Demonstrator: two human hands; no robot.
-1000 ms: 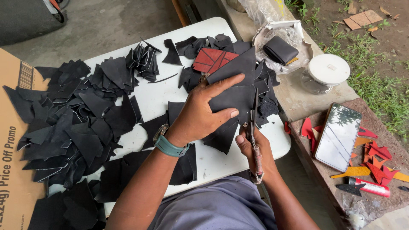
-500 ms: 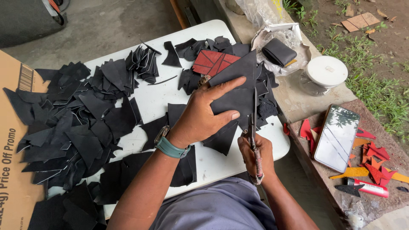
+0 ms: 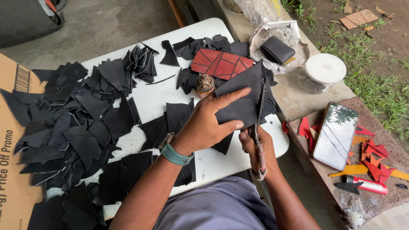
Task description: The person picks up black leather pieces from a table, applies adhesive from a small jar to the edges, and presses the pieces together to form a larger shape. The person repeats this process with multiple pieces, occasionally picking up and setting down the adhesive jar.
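Head view, looking down: a white worktop (image 3: pixel 157 96) carries heaps of cut black pieces (image 3: pixel 81 123), mostly triangles and slivers, piled thickest on its left half. The left hand (image 3: pixel 208 121), with a teal wristband (image 3: pixel 174 154) on its wrist, lies flat with fingers spread on a large black sheet (image 3: pixel 240 96) at the worktop's right edge, pinning it down. The right hand (image 3: pixel 255 149) is just beside it, at the near right corner, clamped around the wrapped handle of a long blade (image 3: pixel 259 123) whose metal runs upward along the sheet's right side, touching it. Behind the sheet lies a red panel (image 3: pixel 220 64) scored with dark lines into triangles, and a small round patterned object (image 3: pixel 205 83) stands between that panel and the left hand's fingertips. Off the worktop to the right, a ledge holds a black wallet (image 3: pixel 277 50) on clear plastic wrap and a white round lid (image 3: pixel 326 68). Nearer, a phone (image 3: pixel 336 135) rests screen up among red and orange scraps (image 3: pixel 372 155). A brown cardboard box (image 3: pixel 10 162) borders the left edge.
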